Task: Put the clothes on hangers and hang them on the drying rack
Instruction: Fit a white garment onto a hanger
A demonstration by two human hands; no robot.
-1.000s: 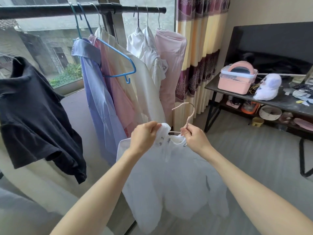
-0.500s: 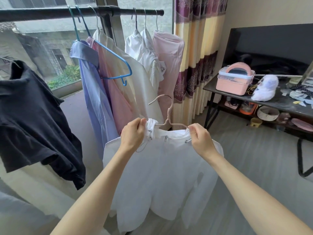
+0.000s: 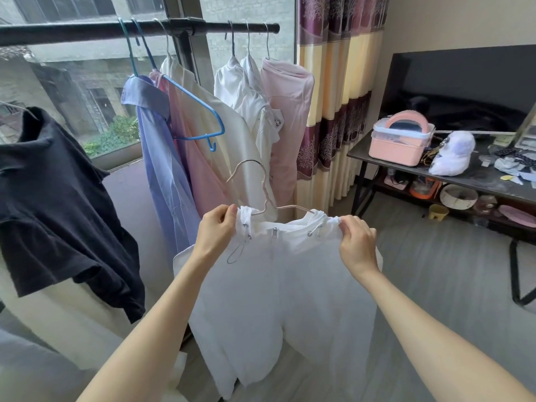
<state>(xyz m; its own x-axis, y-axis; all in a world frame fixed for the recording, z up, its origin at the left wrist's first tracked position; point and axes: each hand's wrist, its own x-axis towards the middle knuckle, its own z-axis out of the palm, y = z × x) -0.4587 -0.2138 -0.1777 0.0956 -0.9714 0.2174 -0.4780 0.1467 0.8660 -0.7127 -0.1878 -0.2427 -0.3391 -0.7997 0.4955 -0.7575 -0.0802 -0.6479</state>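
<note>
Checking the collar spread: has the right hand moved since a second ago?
Yes. The right hand has slid right along the white garment, away from the left hand, toward the table.

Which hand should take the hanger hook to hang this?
Probably left. The left hand pinches the white garment right below the pink hanger hook and sits nearer the rail; the right hand grips the far shoulder.
</note>
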